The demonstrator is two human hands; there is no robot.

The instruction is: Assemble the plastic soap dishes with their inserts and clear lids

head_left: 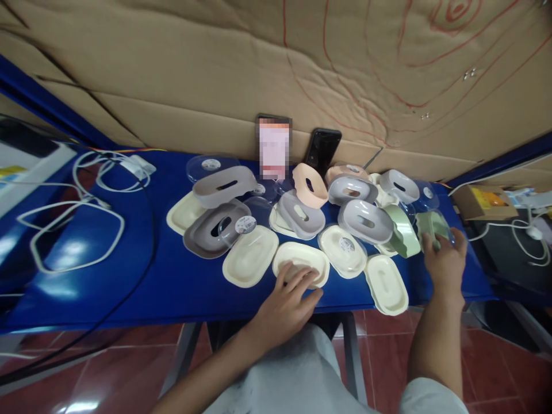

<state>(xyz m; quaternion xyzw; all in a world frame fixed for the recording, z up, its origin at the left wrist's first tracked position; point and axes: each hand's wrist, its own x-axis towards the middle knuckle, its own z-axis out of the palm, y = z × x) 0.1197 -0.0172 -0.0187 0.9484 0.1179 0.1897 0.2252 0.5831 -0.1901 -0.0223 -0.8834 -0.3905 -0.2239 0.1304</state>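
Note:
My left hand (293,296) rests with fingers spread over a shallow cream plastic tray (317,259) at the table's front edge. On the far right, my right hand (446,261) has its fingers around a green plastic slotted piece (429,221), partly hidden by the hand. Beside it leans another green piece (405,233). Grey slotted oval covers (368,221), a peach slotted cover (317,192) and a dark grey one (202,238) lie in the pile. More cream trays (250,256) lie around, one (388,287) jutting over the front edge. Clear lids (194,168) carry round labels.
A lit phone (275,146) and a dark phone (325,146) lean on the cardboard wall (181,69). White cables (77,207) and a black cable (146,253) cross the left of the blue table (129,293). A small cardboard box (485,207) is at right.

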